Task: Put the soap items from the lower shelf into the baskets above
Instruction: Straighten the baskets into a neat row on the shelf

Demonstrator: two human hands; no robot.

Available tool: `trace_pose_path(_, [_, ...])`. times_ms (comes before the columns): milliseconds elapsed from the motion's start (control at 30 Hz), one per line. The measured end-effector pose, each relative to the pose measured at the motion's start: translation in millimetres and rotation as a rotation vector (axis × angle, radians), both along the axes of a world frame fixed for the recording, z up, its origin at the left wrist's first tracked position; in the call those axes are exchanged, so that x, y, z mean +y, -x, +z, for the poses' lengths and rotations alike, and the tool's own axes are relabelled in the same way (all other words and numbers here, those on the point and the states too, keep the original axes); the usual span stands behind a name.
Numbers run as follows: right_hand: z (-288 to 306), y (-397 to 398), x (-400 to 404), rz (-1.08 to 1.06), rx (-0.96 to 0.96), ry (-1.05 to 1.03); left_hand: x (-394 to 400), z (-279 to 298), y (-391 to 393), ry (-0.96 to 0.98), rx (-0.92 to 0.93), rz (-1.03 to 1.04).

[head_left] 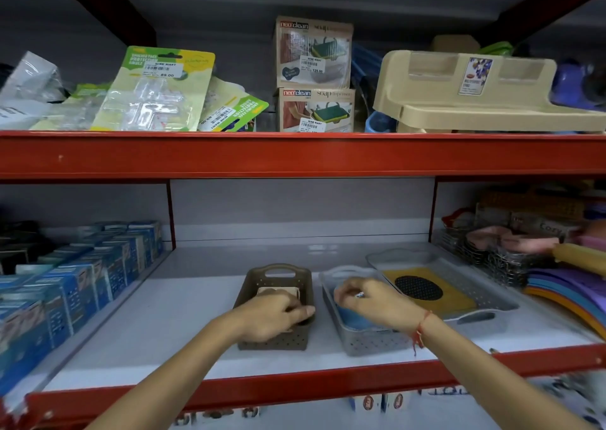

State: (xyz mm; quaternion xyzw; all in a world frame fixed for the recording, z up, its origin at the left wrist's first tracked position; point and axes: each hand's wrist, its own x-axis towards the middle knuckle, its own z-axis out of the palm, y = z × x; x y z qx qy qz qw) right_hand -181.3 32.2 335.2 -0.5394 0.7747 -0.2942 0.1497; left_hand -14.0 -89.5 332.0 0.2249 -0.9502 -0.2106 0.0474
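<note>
A brown perforated basket (278, 274) stands on the white shelf with a beige soap item (278, 291) inside. My left hand (272, 315) reaches into it, fingers curled over that item. To its right stands a grey perforated basket (364, 342) with a blue soap item (352, 318) in it. My right hand (370, 300) rests on the blue item's top edge, fingers bent on it. A third, longer grey basket (485, 293) further right holds a yellow item with a black round grid (423, 288).
Blue boxes (82, 285) line the left of the shelf. Wire racks (492, 252) and coloured plastic plates (570, 295) crowd the right. The upper shelf carries soap dispenser boxes (314, 75), blister packs (154, 88) and a beige rack (475, 92). A red shelf edge (295, 383) runs in front.
</note>
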Motion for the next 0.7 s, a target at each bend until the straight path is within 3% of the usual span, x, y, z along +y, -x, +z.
trace_pose_path(100, [-14.4,2.9,15.0,0.023,0.123,-0.107,9.0,-7.8,4.7,0.137,-0.095,-0.035])
trace_pose_path(433, [-28.0,2.2,32.7,0.228,0.294,-0.077,45.7,-14.6,9.7,0.269,-0.096,-0.021])
trace_pose_path(700, [-38.5,6.5,40.9,0.264,0.294,0.003,70.8,-11.9,9.5,0.267,-0.099,0.020])
